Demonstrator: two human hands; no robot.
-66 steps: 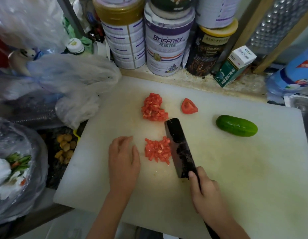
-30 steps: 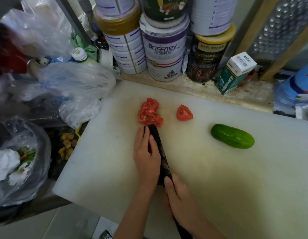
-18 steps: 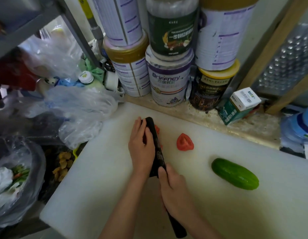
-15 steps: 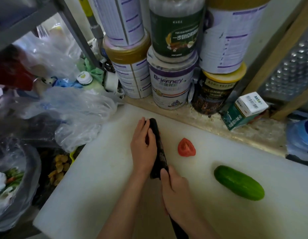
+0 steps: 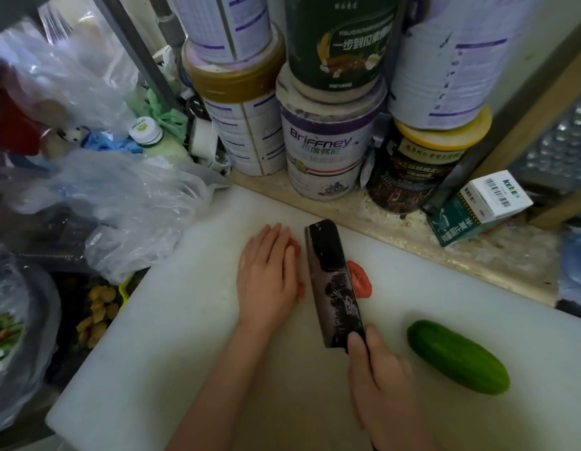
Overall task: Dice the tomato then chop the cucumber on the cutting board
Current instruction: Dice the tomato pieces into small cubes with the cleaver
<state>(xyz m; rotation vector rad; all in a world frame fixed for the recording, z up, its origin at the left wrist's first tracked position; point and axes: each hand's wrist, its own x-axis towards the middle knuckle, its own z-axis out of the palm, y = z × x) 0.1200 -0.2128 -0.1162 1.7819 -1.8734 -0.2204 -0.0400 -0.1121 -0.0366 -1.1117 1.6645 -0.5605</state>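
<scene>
On the white cutting board (image 5: 185, 336), my left hand (image 5: 268, 278) lies flat with straight fingers over the diced tomato (image 5: 295, 247), which shows only as red bits at the fingertips and thumb. My right hand (image 5: 380, 385) grips the handle of a dark cleaver (image 5: 333, 284), whose blade lies tilted just right of the left hand. A tomato wedge (image 5: 360, 281) sits partly behind the blade. A whole green cucumber (image 5: 458, 356) lies untouched at the right of the board.
Stacked tins (image 5: 325, 144) and a dark jar (image 5: 413, 170) line the ledge behind the board, with a small green-and-white box (image 5: 478, 206) to their right. Plastic bags (image 5: 120, 203) crowd the board's left edge. A bag of vegetable scraps (image 5: 6, 333) sits lower left.
The two tomato piles were pushed together toward the back of the board with blade and left hand. The cleaver has now swung away from the left hand to the right, against the wedge.
</scene>
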